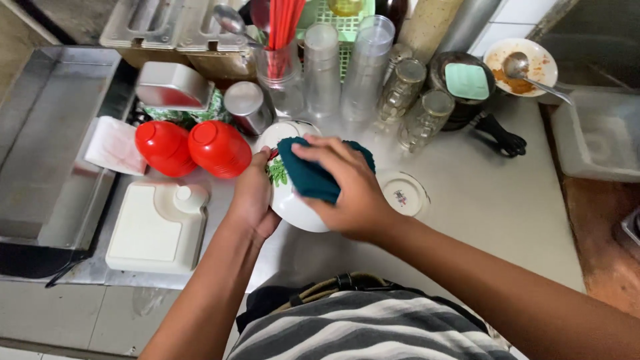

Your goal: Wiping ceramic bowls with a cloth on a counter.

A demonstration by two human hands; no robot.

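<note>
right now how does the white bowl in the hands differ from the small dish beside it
The bowl is larger and deep; the dish is small and shallow. The bowl is held tilted above the counter by the left hand, while the dish lies flat on it. The right hand presses a teal cloth onto the bowl; nothing touches the dish. Both are white with a printed motif.

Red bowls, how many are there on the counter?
2. Both red bowls lie upside down, side by side and touching: one on the left, the other just beside the left hand. More could be hidden behind the clutter.
</note>
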